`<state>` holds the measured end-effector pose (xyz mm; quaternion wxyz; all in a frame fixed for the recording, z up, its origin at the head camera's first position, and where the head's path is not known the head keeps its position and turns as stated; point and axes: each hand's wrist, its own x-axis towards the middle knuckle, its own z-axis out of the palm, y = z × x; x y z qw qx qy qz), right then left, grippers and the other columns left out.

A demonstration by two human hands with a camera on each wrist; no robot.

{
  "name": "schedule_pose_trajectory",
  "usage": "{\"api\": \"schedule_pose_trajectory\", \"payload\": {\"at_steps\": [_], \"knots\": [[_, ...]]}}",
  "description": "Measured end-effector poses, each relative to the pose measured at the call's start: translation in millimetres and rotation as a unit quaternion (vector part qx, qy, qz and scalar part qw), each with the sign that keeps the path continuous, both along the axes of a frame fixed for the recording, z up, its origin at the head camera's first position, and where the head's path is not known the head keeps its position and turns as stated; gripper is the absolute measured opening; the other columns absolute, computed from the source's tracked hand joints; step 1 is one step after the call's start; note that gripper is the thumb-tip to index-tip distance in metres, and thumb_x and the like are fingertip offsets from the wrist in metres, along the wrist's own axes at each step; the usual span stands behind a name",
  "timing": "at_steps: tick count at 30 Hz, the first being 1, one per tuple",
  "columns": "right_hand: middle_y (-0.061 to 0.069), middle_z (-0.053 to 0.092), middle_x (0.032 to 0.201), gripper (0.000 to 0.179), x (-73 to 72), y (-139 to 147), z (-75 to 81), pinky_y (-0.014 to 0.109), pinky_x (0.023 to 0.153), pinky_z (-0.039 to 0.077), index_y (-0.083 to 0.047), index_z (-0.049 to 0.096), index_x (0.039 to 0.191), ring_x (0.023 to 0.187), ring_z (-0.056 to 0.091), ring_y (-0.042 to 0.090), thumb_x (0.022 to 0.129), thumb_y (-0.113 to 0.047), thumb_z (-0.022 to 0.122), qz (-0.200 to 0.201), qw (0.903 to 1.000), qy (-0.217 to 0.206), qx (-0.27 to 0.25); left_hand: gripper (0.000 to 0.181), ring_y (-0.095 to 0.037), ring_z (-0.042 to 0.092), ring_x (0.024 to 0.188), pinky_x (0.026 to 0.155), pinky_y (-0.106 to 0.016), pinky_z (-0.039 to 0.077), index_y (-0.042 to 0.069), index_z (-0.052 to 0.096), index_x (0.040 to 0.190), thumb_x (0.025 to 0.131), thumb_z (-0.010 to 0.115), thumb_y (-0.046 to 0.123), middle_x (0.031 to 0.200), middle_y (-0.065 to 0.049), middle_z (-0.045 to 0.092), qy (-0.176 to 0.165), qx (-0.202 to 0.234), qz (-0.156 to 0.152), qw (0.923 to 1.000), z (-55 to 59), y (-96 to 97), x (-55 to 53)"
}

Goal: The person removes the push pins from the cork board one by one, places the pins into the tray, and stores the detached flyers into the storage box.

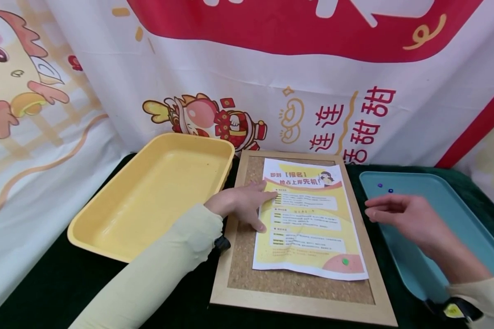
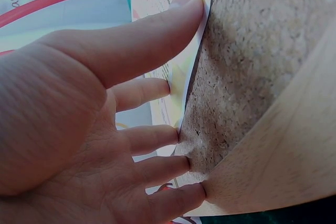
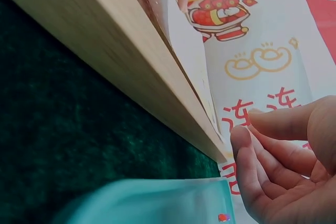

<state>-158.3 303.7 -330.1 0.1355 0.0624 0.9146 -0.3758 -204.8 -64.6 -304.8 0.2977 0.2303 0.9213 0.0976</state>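
Observation:
A printed yellow-and-white paper sheet point(image 1: 304, 219) lies on a wood-framed cork board point(image 1: 247, 274), with a green pushpin point(image 1: 345, 262) at its lower right corner. My left hand point(image 1: 247, 203) presses the sheet's left side, fingers spread; in the left wrist view its fingertips point(image 2: 165, 134) meet the sheet's edge and the cork. Over the left rim of a blue tray point(image 1: 428, 260) hovers my right hand point(image 1: 411, 219). Its thumb and index fingertips come close together in the right wrist view, with nothing visible between them. Two small dark pushpins point(image 1: 390, 190) lie in the tray's far end.
A yellow plastic tray point(image 1: 160, 192) stands left of the board, under my left forearm. Dark green cloth point(image 1: 33, 292) covers the table. Behind everything hangs a white printed curtain point(image 1: 214, 68) with red and cartoon designs.

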Motion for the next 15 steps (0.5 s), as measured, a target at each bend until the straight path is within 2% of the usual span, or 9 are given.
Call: {"api": "schedule_pose_trajectory", "payload": {"at_steps": [5,10,15], "knots": [[0.019,0.068,0.141,0.059,4.0,-4,-0.6,0.051,0.096,0.054,-0.01,0.062,0.148,0.12,0.063,0.03,0.102,-0.046,0.07,0.014,0.9999,-0.001,-0.007,0.094,-0.031,0.0,0.169,0.137,-0.049,0.009,0.026,0.025,0.171,0.095,0.08,0.038,0.181,-0.009,0.001,0.001,-0.003,-0.004,1.0,-0.2,-0.4,0.1],[0.017,0.069,0.138,0.057,7.4,-9,-0.9,0.039,0.09,0.055,-0.009,0.064,0.145,0.117,0.063,0.027,0.101,-0.043,0.073,0.032,0.9995,-0.002,-0.004,0.094,-0.031,0.001,0.169,0.137,-0.049,0.009,0.027,0.025,0.171,0.095,0.08,0.038,0.181,-0.009,0.001,0.002,-0.003,-0.004,1.0,-0.3,-0.5,-0.4],[0.014,0.073,0.131,0.053,11.7,-16,-1.8,0.03,0.086,0.058,-0.006,0.065,0.143,0.107,0.068,0.019,0.1,-0.035,0.075,0.055,0.9984,-0.009,-0.013,0.094,-0.032,0.001,0.169,0.137,-0.049,0.009,0.026,0.025,0.171,0.095,0.08,0.038,0.181,-0.009,0.001,0.003,-0.003,-0.007,1.0,-0.2,-0.8,-0.5]]}}
